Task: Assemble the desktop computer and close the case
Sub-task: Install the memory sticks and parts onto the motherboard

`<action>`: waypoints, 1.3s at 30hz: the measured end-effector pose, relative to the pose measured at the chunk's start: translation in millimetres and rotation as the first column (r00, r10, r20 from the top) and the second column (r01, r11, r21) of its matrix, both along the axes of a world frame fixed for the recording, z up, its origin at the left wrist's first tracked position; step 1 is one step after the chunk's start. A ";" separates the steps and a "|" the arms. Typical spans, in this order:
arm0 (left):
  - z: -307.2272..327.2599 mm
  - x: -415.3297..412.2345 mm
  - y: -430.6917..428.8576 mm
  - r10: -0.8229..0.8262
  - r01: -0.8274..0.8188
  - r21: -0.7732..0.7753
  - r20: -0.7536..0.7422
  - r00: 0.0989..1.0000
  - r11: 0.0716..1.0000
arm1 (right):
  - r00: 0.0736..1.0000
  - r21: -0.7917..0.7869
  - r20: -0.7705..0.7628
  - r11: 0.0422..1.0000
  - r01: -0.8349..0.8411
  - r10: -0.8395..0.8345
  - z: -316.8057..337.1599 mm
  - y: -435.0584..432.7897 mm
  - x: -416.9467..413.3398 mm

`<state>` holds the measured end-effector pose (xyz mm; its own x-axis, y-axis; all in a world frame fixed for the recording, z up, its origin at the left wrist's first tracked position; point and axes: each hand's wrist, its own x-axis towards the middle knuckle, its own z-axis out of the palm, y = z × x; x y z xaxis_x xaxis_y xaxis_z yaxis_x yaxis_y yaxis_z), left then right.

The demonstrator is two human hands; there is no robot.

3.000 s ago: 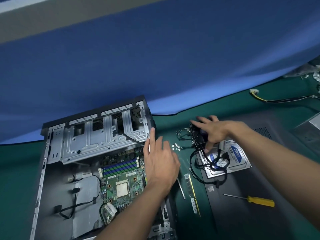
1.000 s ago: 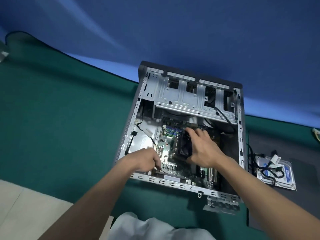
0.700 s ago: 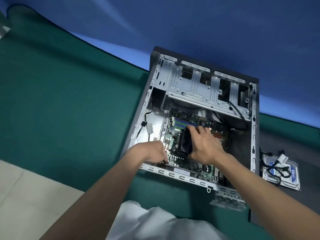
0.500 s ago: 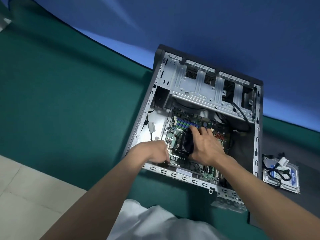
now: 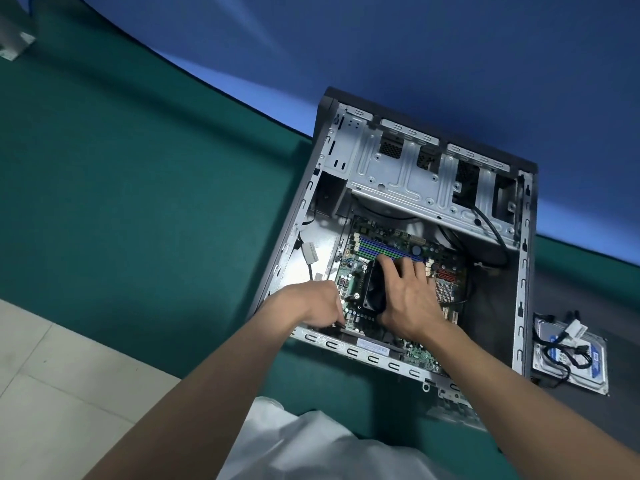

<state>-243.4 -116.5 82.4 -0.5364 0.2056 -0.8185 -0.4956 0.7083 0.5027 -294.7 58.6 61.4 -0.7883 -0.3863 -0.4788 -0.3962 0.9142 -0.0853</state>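
Head view: right hand grips cooler; left hand curled beside it, grasp unclear.

My desk is covered with dark green cloth that fills the left and middle of the frame, with soft shadows lying across it. Behind it a plain blue backdrop spans the whole top, and a pale streak of light crosses it. Pale floor tiles show at lower left. A grey metal piece sits in the upper left corner.
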 end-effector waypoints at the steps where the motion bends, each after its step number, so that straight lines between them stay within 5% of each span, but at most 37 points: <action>1: -0.1 0.6 0.0 0.005 -0.005 0.002 0.001 1.000 1.000 | 0.999 -0.037 0.025 0.998 0.043 -0.042 -2.6 0.2 0.9; 8: -5.2 0.2 0.8 0.025 -0.025 -0.012 -0.019 1.000 1.000 | 0.994 -0.076 0.113 0.997 0.023 -0.014 -7.3 10.0 -8.1; 13: -7.8 1.0 0.7 0.021 -0.021 -0.039 -0.020 1.000 0.999 | 0.985 -0.108 -0.170 0.993 -0.055 0.036 -12.8 1.5 -3.3; 22: -3.9 -2.6 2.7 0.023 -0.027 -0.050 -0.063 0.998 0.998 | 0.954 -0.078 -0.300 0.997 -0.020 -0.004 -34.6 -5.4 -0.8; 30: 1.2 -1.1 3.3 -0.052 0.023 -0.121 -0.250 0.967 0.992 | 0.982 -0.035 -0.187 0.999 0.007 -0.013 -19.0 -11.4 -10.9; 33: 13.6 2.6 0.6 -0.057 -0.040 -0.173 -0.521 0.852 0.984 | 0.966 -0.137 -0.251 0.986 -0.096 0.059 -12.5 -25.3 -19.2; 37: 33.2 7.7 -19.2 -0.185 -0.330 -0.364 -0.865 0.466 0.871 | 0.968 -0.162 -0.104 0.956 -0.245 0.230 -7.8 -52.7 -29.5; 39: 35.5 1.2 -27.8 -0.197 -0.441 -0.423 -0.860 0.472 0.791 | 0.967 -0.091 -0.059 0.963 -0.252 0.247 -7.0 -61.7 -33.8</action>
